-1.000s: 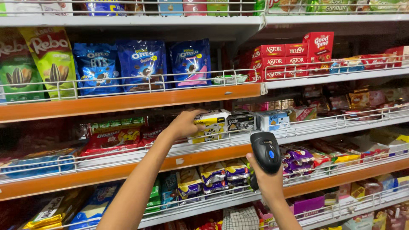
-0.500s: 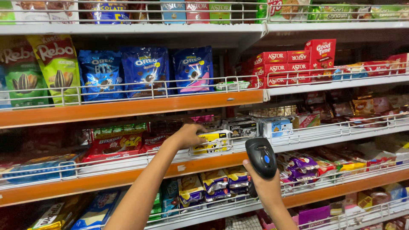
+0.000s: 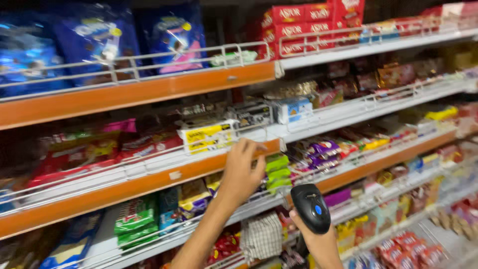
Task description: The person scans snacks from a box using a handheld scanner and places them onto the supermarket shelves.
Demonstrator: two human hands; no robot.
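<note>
Head view: blue packets (image 3: 104, 45) and red boxes (image 3: 298, 22) crowd the shelves (image 3: 149, 92).

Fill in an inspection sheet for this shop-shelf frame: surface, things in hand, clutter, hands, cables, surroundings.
Surface: orange-edged shelf with a white wire rail.
Things in hand: black handheld scanner with a blue button; yellow-and-white box on the shelf.
Clutter: green packs, purple packs, densely stocked.
Hands: left hand at the shelf edge just below the yellow-and-white box, holding nothing visible; right hand grips the scanner.
Cables: nothing seen.
Surroundings: blue bags and red boxes on the shelf above; image blurred.
</note>
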